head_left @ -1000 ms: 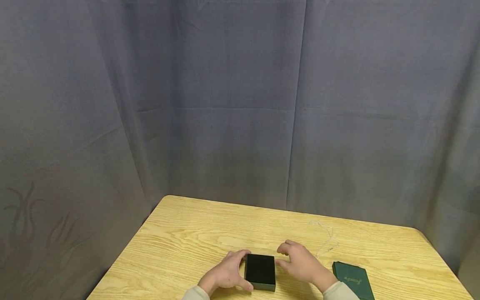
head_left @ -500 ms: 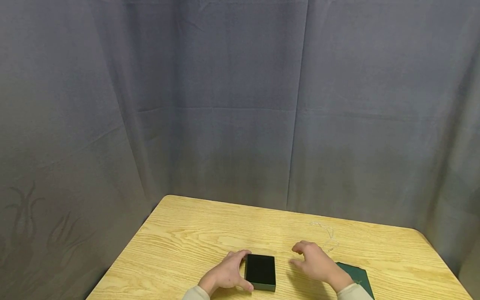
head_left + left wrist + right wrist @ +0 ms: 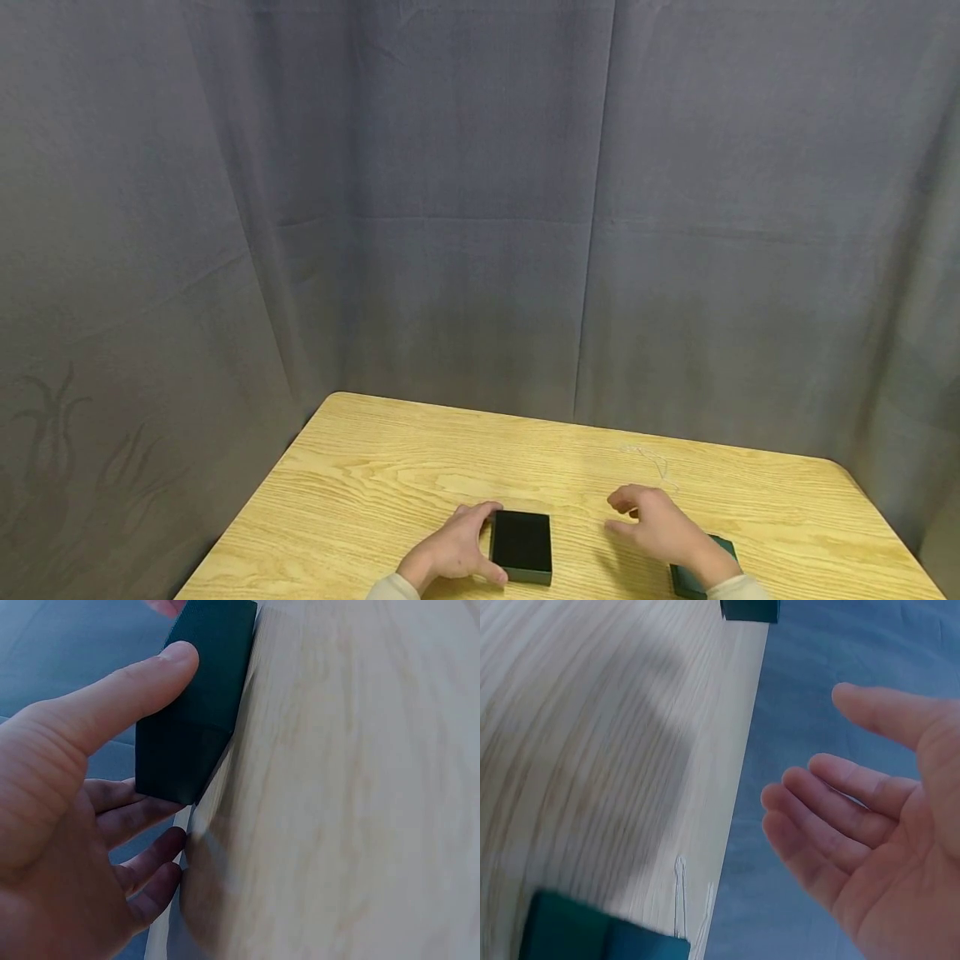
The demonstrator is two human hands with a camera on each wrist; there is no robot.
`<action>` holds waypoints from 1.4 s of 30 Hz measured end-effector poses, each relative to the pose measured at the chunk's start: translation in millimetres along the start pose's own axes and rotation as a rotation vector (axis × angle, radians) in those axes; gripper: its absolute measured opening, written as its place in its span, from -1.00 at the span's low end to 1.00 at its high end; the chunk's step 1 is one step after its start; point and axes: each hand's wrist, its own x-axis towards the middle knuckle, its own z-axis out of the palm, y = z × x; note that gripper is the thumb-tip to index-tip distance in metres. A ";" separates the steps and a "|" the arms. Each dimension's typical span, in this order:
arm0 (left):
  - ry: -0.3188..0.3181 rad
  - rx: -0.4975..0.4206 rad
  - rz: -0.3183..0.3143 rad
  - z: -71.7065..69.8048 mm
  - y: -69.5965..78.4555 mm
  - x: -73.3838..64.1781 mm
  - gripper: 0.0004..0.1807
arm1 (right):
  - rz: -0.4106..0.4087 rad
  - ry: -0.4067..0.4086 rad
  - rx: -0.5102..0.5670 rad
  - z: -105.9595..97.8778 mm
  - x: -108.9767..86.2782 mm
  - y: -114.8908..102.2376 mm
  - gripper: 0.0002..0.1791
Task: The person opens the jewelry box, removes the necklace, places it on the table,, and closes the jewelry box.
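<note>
A small dark green box (image 3: pixel 522 543) with a black inside lies flat on the table. My left hand (image 3: pixel 456 543) holds it from the left, with the thumb at the near corner and fingers at the far one. In the left wrist view the thumb presses the green wall of the box (image 3: pixel 199 705). My right hand (image 3: pixel 648 521) is in the air to the right, fingers relaxed and holding nothing, as the right wrist view of the hand (image 3: pixel 870 817) confirms. Below its forearm is a green box lid (image 3: pixel 684 582), partly hidden.
A thin, pale cord or chain (image 3: pixel 652 457) lies loosely beyond the right hand, partly hidden by it. The wooden table (image 3: pixel 420 454) ends at a grey curtain (image 3: pixel 465 250) behind and at the sides.
My right hand has moved away from the box to the right, and its forearm now covers most of the lid. The left hand and the box have stayed in place.
</note>
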 end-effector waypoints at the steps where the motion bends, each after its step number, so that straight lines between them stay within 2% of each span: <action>1: 0.000 -0.001 0.000 -0.1 0.2 -0.1 0.00 | -0.003 0.001 -0.001 -1.4 -1.4 1.3 -0.59; 12: -0.009 -0.017 0.000 1.2 -0.3 -0.2 0.00 | 0.009 0.043 -0.045 -16.3 -17.6 17.3 -0.57; 24: 0.000 -0.016 -0.012 1.7 -0.2 0.7 0.01 | 0.048 0.013 -0.027 -32.5 -33.9 39.3 -0.49; 32: -0.004 -0.031 -0.023 2.3 -0.9 1.4 0.00 | 0.132 -0.081 -0.014 -43.4 -42.9 50.3 -0.38; 42: -0.011 -0.037 -0.031 0.2 -0.5 1.0 0.01 | 0.260 -0.096 -0.090 -42.8 -53.0 61.8 -0.29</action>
